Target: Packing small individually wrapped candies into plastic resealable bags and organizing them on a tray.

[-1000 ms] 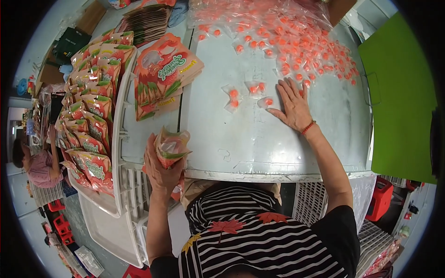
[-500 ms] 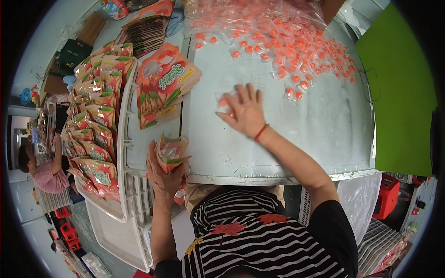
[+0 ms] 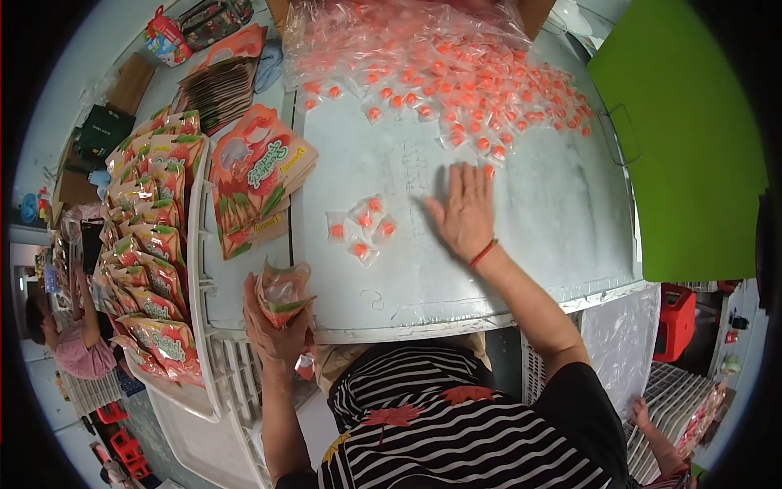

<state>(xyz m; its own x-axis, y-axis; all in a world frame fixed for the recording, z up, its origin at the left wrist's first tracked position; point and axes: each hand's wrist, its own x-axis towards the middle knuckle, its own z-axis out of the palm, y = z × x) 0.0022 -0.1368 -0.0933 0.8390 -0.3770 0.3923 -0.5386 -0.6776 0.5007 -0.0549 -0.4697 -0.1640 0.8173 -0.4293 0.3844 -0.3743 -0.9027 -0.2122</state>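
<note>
My left hand is wrapped round a red and green printed pouch at the table's near edge. The pouch's mouth gapes upward, and its clear inside shows. My right hand lies on the pale table with its fingers stretched out, palm down. Beside its fingertips is a clear-wrapped orange-red candy; whether more lie under the palm is hidden. Several more wrapped candies sit in a small loose group between my two hands. Farther back spreads a large pile of the same candies.
A stack of flat printed pouches lies left of centre, with another stack behind it. Filled pouches stand in a white crate at the left. A green panel rises at the right. Other people are at both sides.
My right hand has moved right, away from the small group of candies, which now shows uncovered. My left hand still holds the pouch. An arm has appeared at the lower right.
</note>
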